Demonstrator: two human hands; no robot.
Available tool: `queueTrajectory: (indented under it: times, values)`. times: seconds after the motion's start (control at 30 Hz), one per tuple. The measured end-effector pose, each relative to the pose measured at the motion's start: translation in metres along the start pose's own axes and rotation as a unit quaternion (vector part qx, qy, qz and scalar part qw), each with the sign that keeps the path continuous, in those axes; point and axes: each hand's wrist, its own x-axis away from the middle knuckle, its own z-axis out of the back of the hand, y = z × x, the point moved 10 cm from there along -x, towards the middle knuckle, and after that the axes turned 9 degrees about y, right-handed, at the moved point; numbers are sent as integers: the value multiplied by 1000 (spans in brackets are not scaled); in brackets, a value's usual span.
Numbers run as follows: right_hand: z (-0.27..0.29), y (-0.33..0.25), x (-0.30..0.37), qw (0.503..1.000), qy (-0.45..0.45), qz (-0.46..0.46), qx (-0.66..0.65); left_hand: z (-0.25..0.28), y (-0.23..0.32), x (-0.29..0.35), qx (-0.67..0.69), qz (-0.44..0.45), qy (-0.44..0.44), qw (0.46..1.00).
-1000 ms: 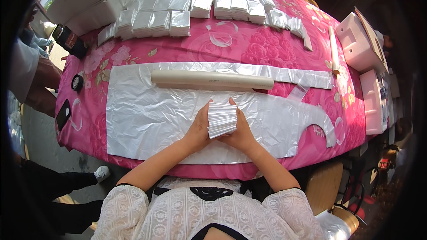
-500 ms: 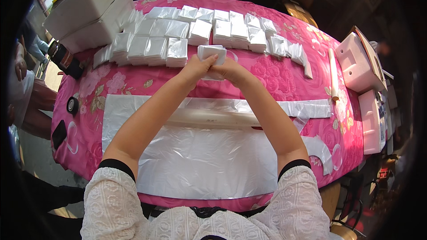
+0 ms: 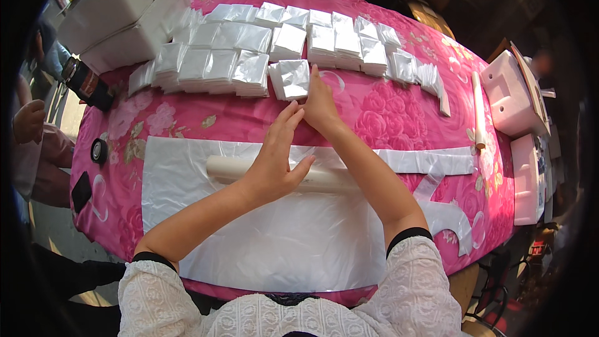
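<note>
A small stack of folded white plastic bags (image 3: 290,80) lies on the table in front of the rows of similar stacks (image 3: 249,40). My right hand (image 3: 319,101) rests at the right side of that small stack, its fingers stretched out along the edge. Closer to me, my left hand (image 3: 274,159) is raised with its fingers spread and nothing in it. Below it, a large white plastic bag (image 3: 281,237) is spread flat, its handle strips to the right. Across this bag lies a pale roller-like tube (image 3: 228,168), partly hidden by my left hand and right forearm.
A pink floral cloth (image 3: 399,106) covers the table. White foam boxes stand at the far left (image 3: 118,12) and right (image 3: 511,97). A dark bottle (image 3: 87,84), a round black lid (image 3: 99,150) and a phone-like black slab (image 3: 82,192) sit leftward. Another pale tube (image 3: 478,109) lies right. Someone's hand (image 3: 30,118) shows at left.
The small stack, held in both hands before, now lies on the table a little to the left. My left hand has let go and drawn back toward me; my right hand stays beside the stack.
</note>
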Motion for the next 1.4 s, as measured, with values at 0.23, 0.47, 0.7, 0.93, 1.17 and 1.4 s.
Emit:
queueTrajectory:
  times: [0.23, 0.47, 0.7, 0.93, 1.17, 1.4]
  values:
    - [-5, -2, -23, 993, 51, -31, -106, -3, 29, 39, 0, -59, -39, 997]
    - [63, -42, 94, 982, -153, 68, -84, 6, 33, 127, -51, -21, -86, 995]
    - [140, -5, 234, 984, -131, 52, 109, -29, 55, 181, -58, -20, -144, 988]
    - [156, -26, 323, 986, -130, 88, -54, -72, 59, 189, -145, -41, -126, 980]
    - [219, 90, 309, 966, -70, 110, 224, -98, 77, 178, -166, -80, -120, 976]
    - [291, 194, 278, 954, 16, -47, 297, -115, 85, 171, -152, -79, -156, 973]
